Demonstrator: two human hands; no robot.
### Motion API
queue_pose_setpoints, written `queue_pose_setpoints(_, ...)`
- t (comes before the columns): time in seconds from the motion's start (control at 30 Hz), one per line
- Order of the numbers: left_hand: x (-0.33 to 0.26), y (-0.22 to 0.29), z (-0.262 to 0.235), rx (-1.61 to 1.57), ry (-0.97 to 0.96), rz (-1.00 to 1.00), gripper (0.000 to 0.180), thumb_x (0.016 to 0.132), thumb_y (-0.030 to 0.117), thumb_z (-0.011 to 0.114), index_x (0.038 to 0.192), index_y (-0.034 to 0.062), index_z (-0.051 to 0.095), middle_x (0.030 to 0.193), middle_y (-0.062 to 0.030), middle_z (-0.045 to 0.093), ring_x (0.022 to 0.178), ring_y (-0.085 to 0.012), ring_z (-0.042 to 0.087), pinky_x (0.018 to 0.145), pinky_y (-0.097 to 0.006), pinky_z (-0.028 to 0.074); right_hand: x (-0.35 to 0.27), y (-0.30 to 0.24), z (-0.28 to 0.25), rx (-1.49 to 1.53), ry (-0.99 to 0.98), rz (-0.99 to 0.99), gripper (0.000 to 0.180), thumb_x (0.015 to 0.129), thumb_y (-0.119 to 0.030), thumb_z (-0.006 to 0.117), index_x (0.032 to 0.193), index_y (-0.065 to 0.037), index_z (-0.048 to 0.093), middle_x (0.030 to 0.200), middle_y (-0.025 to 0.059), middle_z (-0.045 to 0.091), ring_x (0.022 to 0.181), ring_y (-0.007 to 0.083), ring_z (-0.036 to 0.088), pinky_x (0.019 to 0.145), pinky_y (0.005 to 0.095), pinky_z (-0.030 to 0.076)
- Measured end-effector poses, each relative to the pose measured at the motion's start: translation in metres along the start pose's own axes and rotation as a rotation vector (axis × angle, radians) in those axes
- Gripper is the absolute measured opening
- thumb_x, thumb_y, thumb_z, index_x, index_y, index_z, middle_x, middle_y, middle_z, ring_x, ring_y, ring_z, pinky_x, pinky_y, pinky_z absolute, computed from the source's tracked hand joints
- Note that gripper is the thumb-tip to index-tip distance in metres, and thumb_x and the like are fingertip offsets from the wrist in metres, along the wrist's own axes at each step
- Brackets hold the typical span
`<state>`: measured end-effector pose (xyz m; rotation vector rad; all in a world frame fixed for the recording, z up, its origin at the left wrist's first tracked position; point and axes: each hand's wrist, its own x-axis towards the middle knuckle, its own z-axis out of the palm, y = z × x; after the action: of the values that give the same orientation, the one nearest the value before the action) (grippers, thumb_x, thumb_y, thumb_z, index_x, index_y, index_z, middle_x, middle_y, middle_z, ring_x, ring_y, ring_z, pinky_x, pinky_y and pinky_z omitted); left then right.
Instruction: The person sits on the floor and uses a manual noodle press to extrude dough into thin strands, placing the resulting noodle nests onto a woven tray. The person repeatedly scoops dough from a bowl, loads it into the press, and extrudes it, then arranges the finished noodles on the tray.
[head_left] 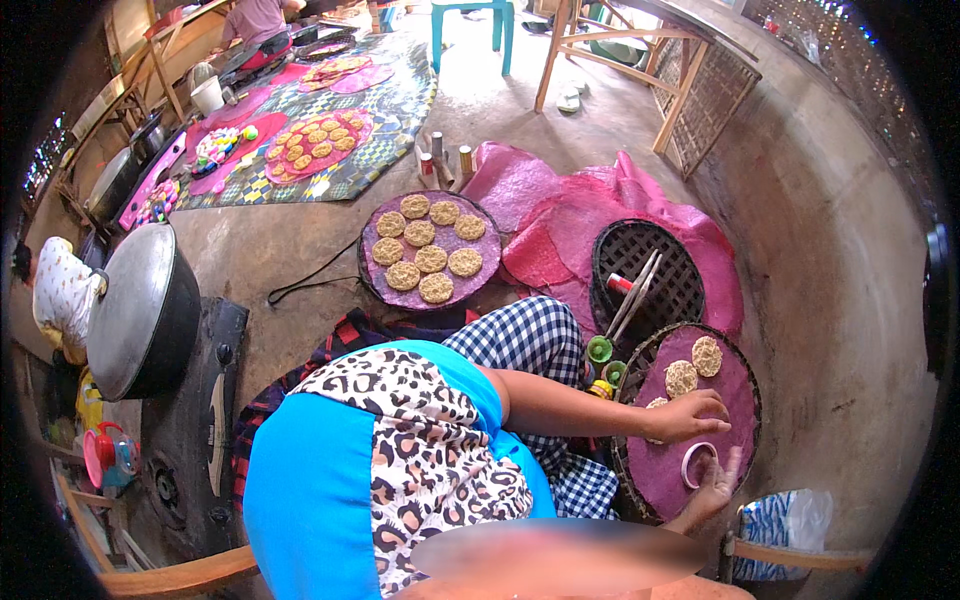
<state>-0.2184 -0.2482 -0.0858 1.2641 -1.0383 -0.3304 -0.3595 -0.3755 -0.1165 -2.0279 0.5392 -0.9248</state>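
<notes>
On the right, a round woven tray (750, 380) carries a pink-purple sheet (650, 482). Two pale, crumbly round cakes, the nearer cake (681, 378) and the farther cake (706, 356), lie on its far part. My left hand (688, 416) hovers over the sheet with bent fingers apart and nothing visible in them. Beside its wrist another round cake (655, 405) is partly covered. My right hand (716, 488) grips a pale ring mould (686, 468) at the tray's near side, its fingers partly behind the ring.
A second tray (452, 297) with several cakes stands ahead. A dark basket (625, 240) holds tongs (640, 290) and a red can, with green containers (600, 349) nearby. At left are a large lidded pot (165, 330) and a stove (185, 450). Another person (62, 295) is beyond the pot.
</notes>
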Motion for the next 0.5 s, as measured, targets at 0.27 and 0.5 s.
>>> queue_pose_setpoints(0.27,-0.011,0.0,0.022,-0.197,-0.39,0.046,0.032,0.081,0.02,0.059,0.106,-0.0014,0.058,0.095,-0.0139,0.06,0.09,-0.0229,0.058,0.077,-0.032,0.046,-0.009,-0.018,-0.017,0.701,-0.324,0.139,0.092,0.074,-0.077,0.018,0.14,-0.014,0.016,0.138,0.02,0.027,0.118,0.0281,0.041,0.099,0.0402,0.031)
queue_pose_setpoints(0.5,-0.011,0.003,0.019,0.039,-0.26,0.47,0.017,0.067,0.003,0.061,0.083,0.0028,0.066,0.078,-0.0111,0.061,0.073,-0.0253,0.06,0.063,-0.034,0.048,-0.01,-0.023,-0.009,1.268,-0.479,0.203,0.092,0.075,-0.076,0.023,0.142,-0.015,0.006,0.138,0.0218,0.027,0.123,0.0355,0.033,0.103,0.0433,0.023)
